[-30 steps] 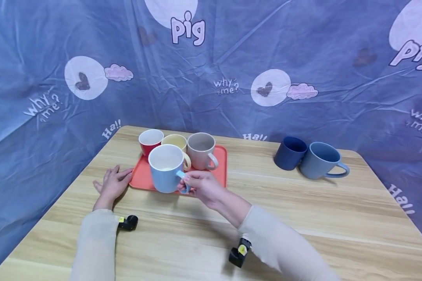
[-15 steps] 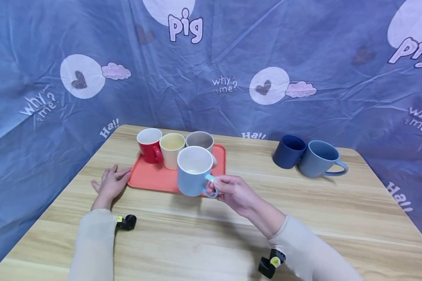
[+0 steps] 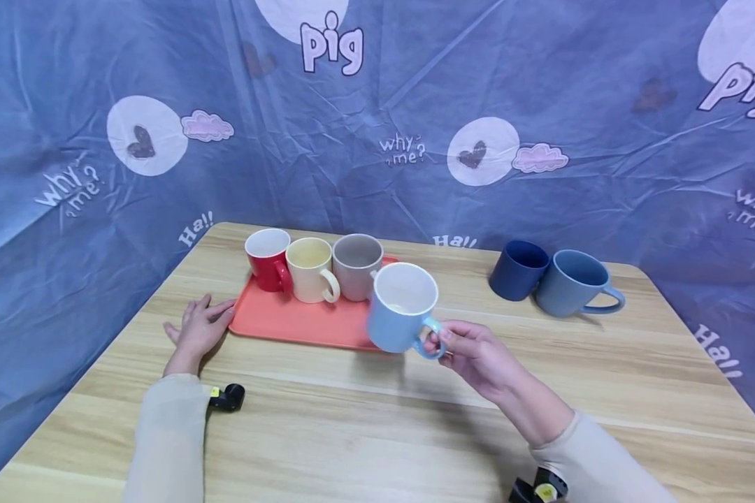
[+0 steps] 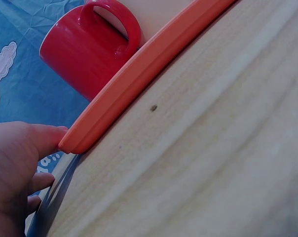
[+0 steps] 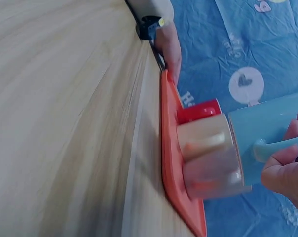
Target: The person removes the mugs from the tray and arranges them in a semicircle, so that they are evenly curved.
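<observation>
- The person's right hand [image 3: 477,354] has thumb and fingers pinched on the handle of a light blue mug [image 3: 398,318].
- That mug is up in the air, mouth upward and slightly tilted, over the right front part of a coral tray [image 3: 296,325], its handle pointing right.
- Over on the left, the left hand [image 3: 198,327] has its fingers spread apart, fingertips touching the tray's left edge.
- Toward the tray's back, a red mug [image 3: 265,270], a cream mug [image 3: 307,279] and a grey mug [image 3: 352,279] stand upright side by side.
- Well off to the right on the bench [image 3: 327,433], a navy cup [image 3: 514,274] stands just beside a slate-blue mug [image 3: 561,290].
</observation>
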Action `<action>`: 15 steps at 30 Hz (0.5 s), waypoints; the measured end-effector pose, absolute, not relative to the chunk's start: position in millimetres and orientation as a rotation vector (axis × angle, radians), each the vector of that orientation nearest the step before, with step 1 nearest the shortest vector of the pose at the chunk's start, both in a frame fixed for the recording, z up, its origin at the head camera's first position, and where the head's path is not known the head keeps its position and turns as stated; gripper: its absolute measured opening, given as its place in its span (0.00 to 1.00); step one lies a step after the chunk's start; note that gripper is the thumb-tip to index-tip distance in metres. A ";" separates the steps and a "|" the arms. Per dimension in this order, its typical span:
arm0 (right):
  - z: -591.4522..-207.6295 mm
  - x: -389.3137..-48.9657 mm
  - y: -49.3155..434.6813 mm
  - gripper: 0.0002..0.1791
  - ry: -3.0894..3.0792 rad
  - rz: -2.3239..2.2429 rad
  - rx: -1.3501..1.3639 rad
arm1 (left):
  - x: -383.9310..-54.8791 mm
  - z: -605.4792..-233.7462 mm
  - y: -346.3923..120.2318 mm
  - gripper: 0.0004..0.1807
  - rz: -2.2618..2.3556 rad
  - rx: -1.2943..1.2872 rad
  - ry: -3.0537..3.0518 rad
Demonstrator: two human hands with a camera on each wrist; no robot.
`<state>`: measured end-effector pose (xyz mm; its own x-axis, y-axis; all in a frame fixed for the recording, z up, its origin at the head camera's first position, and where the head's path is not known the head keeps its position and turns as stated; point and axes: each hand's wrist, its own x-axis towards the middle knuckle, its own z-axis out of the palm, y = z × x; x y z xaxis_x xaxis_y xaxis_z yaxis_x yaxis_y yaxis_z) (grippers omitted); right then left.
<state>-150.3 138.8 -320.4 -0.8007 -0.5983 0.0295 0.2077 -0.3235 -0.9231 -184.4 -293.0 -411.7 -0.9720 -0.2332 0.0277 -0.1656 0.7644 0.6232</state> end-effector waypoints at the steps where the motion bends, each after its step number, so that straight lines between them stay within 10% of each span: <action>1: -321.4 -149.6 144.6 0.15 1.409 -2.158 -0.518 | -184.7 -411.8 -292.8 0.28 -0.995 0.323 -2.854; 15: -335.8 -145.5 218.1 0.21 1.268 -2.254 -0.632 | -184.0 -410.5 -295.0 0.28 -0.980 0.290 -2.874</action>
